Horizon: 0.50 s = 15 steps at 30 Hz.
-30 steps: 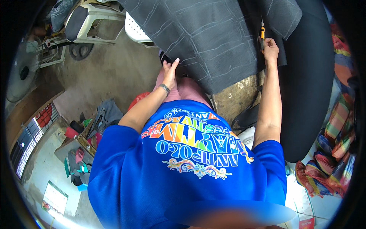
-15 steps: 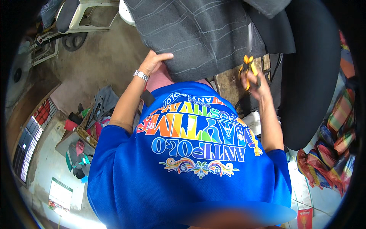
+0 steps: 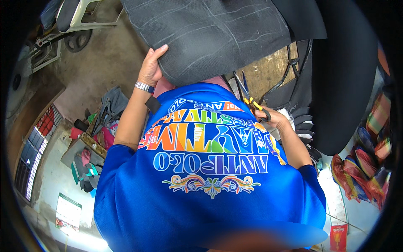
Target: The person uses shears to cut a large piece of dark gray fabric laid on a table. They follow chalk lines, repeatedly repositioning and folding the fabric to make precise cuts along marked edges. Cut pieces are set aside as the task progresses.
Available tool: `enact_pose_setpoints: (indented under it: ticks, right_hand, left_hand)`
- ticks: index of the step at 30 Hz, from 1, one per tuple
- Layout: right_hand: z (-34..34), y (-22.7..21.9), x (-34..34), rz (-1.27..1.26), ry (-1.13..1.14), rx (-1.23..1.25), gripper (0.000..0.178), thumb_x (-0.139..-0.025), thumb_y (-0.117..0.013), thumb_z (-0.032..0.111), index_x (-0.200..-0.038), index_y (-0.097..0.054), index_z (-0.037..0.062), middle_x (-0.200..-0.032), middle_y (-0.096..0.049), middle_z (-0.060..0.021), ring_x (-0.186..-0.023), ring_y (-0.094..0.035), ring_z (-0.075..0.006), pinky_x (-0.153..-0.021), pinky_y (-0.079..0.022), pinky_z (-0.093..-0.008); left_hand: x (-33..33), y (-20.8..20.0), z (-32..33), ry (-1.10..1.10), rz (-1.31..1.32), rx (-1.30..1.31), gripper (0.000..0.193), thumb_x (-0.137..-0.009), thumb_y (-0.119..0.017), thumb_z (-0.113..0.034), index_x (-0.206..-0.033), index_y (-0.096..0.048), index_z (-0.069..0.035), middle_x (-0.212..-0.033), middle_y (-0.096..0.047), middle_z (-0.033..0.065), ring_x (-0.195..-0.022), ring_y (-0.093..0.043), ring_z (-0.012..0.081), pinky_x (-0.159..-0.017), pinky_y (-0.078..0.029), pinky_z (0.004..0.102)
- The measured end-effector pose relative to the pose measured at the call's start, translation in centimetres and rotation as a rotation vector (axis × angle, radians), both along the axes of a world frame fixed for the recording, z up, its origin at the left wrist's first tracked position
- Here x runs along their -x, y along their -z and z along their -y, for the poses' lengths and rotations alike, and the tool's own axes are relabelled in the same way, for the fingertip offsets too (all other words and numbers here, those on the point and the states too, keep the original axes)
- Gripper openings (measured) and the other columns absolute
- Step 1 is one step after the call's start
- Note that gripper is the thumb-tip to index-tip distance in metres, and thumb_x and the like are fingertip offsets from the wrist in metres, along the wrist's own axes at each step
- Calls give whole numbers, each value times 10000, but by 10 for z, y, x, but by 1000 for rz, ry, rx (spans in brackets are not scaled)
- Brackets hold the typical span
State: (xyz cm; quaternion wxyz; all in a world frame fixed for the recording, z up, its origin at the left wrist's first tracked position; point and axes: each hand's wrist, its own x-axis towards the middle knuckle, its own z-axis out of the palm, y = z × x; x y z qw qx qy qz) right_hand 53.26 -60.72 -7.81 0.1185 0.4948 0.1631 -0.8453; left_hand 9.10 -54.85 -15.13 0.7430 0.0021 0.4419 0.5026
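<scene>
A large dark grey sheet of textured material (image 3: pixel 218 38), marked with pale chalk-like lines, spreads across my lap and the space beyond. My left hand (image 3: pixel 153 65) pinches its near left edge, thumb on top and fingers underneath. In my right hand (image 3: pixel 273 117) is a pair of scissors (image 3: pixel 253 102) with yellow and black handles. Their blades are parted and point away from me, just short of the sheet's near edge, not touching it as far as I can see.
A worn wooden surface (image 3: pixel 268 69) lies under the sheet's right side. At the right stands a big black padded piece (image 3: pixel 344 84), with colourful plastic bundles (image 3: pixel 361 168) beyond. Cloth items (image 3: pixel 111 109) pile up at the left; a white chair (image 3: pixel 94 17) stands far left.
My right hand has drawn the scissors back toward me and leftward, off the sheet, and their blades are now apart. My left hand and the sheet's edge have shifted slightly left.
</scene>
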Motion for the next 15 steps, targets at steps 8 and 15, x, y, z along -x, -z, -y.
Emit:
enact_pose_setpoints:
  ticks: [8, 15]
  right_hand:
    - [5, 3, 29, -203, 219, -180, 773, -710, -720, 632, -1189, -562, 46, -1000, -599, -58, -970, -560, -173, -883, -419, -303]
    - [-28, 1, 36, -38, 22, -237, 792, -654, -717, 674, -1094, -587, 27, -870, -602, -63, -831, -567, -165, -762, -422, -267]
  left_hand:
    - [11, -4, -1, 277, -37, -130, 552, -807, -681, 8, -1311, -458, -22, -1270, -576, 125, -1172, -558, 230, -1018, -442, 395]
    - [8, 13, 15, 452, -85, -55, 547, -808, -662, 46, -1318, -474, -16, -1281, -571, 107, -1193, -537, 206, -1036, -421, 378]
